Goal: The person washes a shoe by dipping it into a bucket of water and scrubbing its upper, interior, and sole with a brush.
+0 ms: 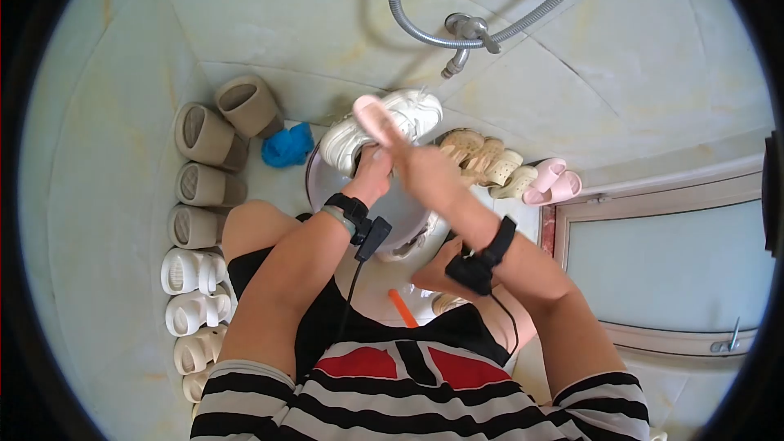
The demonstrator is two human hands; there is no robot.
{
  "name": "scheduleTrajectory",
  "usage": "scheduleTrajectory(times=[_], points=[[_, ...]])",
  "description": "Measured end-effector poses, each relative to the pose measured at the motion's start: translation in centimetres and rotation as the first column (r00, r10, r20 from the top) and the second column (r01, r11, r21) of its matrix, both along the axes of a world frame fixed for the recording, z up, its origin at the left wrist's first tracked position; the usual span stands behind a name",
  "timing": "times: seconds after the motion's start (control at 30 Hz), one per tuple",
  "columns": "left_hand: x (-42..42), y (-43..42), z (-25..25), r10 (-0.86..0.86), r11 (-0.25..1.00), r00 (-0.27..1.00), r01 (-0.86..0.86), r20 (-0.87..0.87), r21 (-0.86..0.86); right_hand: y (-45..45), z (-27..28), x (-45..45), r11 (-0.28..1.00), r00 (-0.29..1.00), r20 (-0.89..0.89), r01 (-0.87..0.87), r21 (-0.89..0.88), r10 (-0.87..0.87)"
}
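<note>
A white sneaker [420,114] is tilted over the far rim of a pale round basin [392,224]. My left hand [374,173] is closed on the sneaker's near side, its fingers partly hidden. My right hand [430,175], slightly blurred, is wrapped round the handle of a pink brush [374,117]. The brush's flat back faces up and lies across the sneaker; its bristles are not visible. Part of another white shoe [418,243] shows by the basin's near right edge. Inside the basin, most of the contents are hidden by my hands.
Beige slippers [204,137] and white slippers [188,271] line the left wall, near a crumpled blue thing [287,145]. Cream clogs [504,167] and pink slippers [555,184] stand right. An orange strip [402,308] lies between my legs. Above hang a tap [465,33] and metal hose [400,0].
</note>
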State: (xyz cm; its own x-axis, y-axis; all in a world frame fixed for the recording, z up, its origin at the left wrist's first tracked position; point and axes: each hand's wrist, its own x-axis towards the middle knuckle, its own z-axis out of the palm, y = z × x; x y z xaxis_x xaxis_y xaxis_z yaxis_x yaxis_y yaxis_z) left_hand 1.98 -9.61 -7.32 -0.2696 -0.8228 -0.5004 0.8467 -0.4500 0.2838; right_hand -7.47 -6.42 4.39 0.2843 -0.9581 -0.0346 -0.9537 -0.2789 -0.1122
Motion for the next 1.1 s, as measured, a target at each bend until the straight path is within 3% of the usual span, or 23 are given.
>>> scheduleTrajectory(times=[0.07, 0.13, 0.2, 0.23, 0.27, 0.33, 0.37, 0.43, 0.47, 0.6, 0.67, 0.8, 0.87, 0.93, 1.03, 1.1], points=[[0.9, -0.7, 0.1, -0.08, 0.951, 0.941, 0.171, 0.328, -0.259, -1.8, -0.5, -2.8, 1.0, 0.999, -0.033, 0.01, -0.017, -0.011], [1.5, -0.6, 1.5, -0.073, 0.955, 0.95, 0.155, 0.303, -0.255, -3.3, -0.7, -5.4, 0.968, 0.97, 0.14, 0.218, -0.121, -0.201], [1.7, -0.9, 0.8, -0.189, 0.963, 0.92, 0.242, 0.343, -0.119, -2.5, -0.9, -3.6, 0.977, 0.979, 0.045, 0.202, -0.075, -0.199], [1.6, -0.9, 0.4, -0.136, 0.956, 0.952, 0.198, 0.274, -0.215, -2.3, -1.0, -2.0, 0.983, 0.983, -0.041, 0.18, -0.035, -0.181], [1.5, -1.1, 0.5, -0.136, 0.956, 0.951, 0.199, 0.277, -0.217, -0.2, 0.1, 0.6, 0.998, 0.998, -0.001, 0.069, 0.005, -0.069], [1.2, -0.9, 0.3, -0.027, 0.997, 0.993, 0.036, 0.119, -0.071, 0.9, 0.8, 1.6, 0.999, 0.998, 0.066, 0.018, 0.041, -0.021], [1.3, -0.8, 0.2, -0.037, 0.997, 0.991, 0.046, 0.126, -0.069, 0.4, 0.1, 0.3, 0.999, 0.997, 0.073, 0.027, 0.043, -0.03], [1.9, -1.3, 0.6, -0.206, 0.971, 0.964, 0.223, 0.168, -0.087, -2.3, -1.7, -4.1, 0.959, 0.962, 0.142, 0.252, -0.131, -0.233], [2.1, -1.3, 0.7, -0.289, 0.947, 0.939, 0.309, 0.186, -0.089, -3.0, -2.3, -5.0, 0.958, 0.962, 0.14, 0.253, -0.134, -0.235], [2.7, -1.3, 2.6, -0.33, 0.942, 0.943, 0.332, 0.051, -0.045, -2.8, -4.0, -5.4, 0.942, 0.941, 0.244, 0.282, -0.182, -0.234], [2.8, -1.1, 3.8, -0.205, 0.979, 0.969, 0.206, -0.141, -0.012, -1.7, -4.6, -3.8, 0.942, 0.928, 0.28, 0.298, -0.155, -0.247], [3.3, -1.7, 2.7, -0.161, 0.986, 0.986, 0.163, -0.047, 0.035, 3.7, -5.1, -1.1, 0.941, 0.855, 0.425, 0.338, -0.02, -0.298], [3.7, -2.1, 2.0, -0.042, 0.988, 0.986, 0.066, -0.164, 0.142, 5.9, -5.7, -0.7, 0.95, 0.829, 0.485, 0.312, 0.012, -0.278], [4.1, -2.3, 2.1, -0.019, 0.978, 0.986, 0.053, -0.168, 0.201, 6.7, -6.2, -1.2, 0.972, 0.909, 0.404, 0.179, -0.153, -0.103], [4.1, -1.9, 3.5, -0.03, 0.958, 0.984, 0.079, -0.177, 0.277, 2.0, -5.5, -3.4, 0.934, 0.925, 0.335, 0.268, -0.236, -0.181], [3.8, -1.7, 3.5, -0.056, 0.951, 0.981, 0.108, -0.185, 0.288, 0.7, -4.0, -3.4, 0.916, 0.889, 0.382, 0.347, -0.201, -0.253]])
